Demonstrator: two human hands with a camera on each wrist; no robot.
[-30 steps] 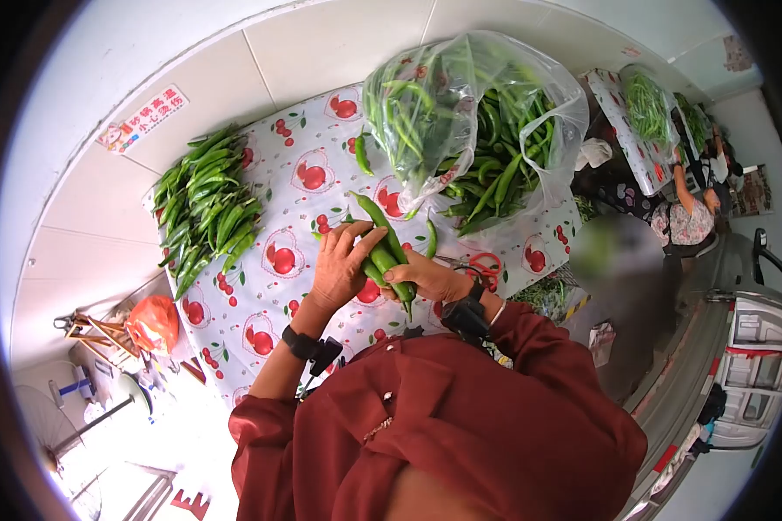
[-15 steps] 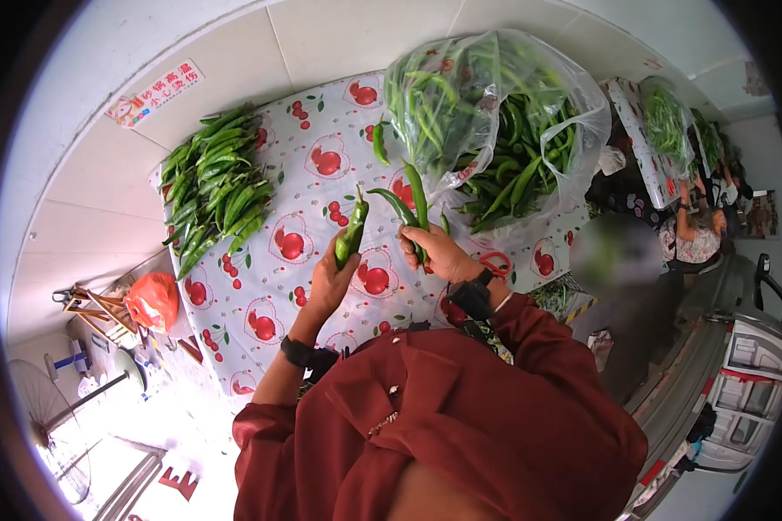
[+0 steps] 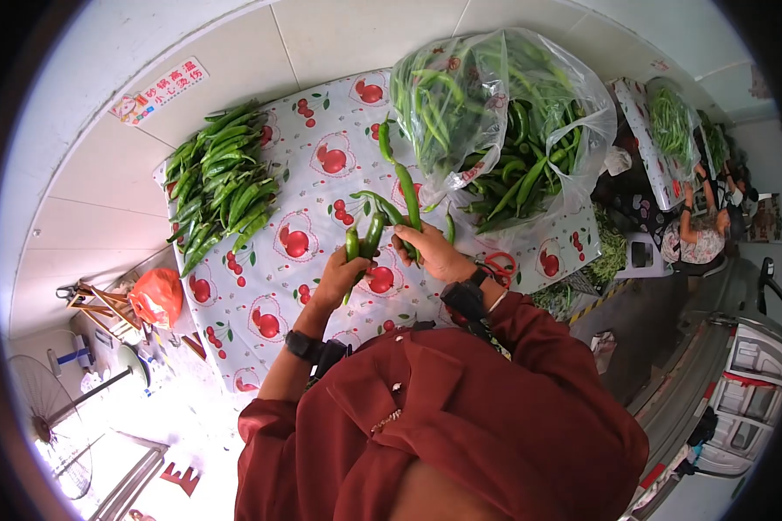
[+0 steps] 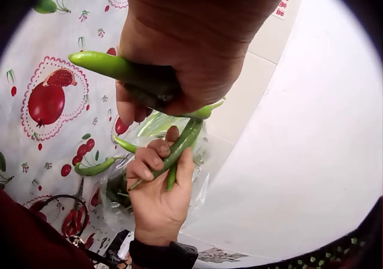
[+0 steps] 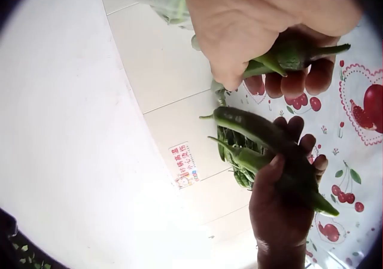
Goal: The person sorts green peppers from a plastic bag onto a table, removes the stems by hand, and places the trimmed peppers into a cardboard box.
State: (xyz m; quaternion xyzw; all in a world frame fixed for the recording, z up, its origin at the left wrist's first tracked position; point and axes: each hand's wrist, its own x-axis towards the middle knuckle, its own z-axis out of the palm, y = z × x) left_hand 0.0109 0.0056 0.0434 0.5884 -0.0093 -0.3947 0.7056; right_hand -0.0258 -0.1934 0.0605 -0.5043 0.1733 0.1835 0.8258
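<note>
Over the cherry-print table [image 3: 261, 300], the left grip [image 3: 343, 276] was curled round two green chili peppers [image 3: 367, 236], held just above the cloth. The right grip [image 3: 434, 252], close beside it, was closed round a few long peppers [image 3: 406, 195] whose tips pointed toward the plastic bag [image 3: 504, 113] full of more. A pile of peppers [image 3: 222, 187] lay well apart at the table's left end, and red scissors [image 3: 498, 263] lay near the right wrist.

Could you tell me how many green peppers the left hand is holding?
2: one long green chilli pepper towards the heaped peppers, the other beside it towards the right hand, both gripped by the left hand; more may be hidden.
</note>
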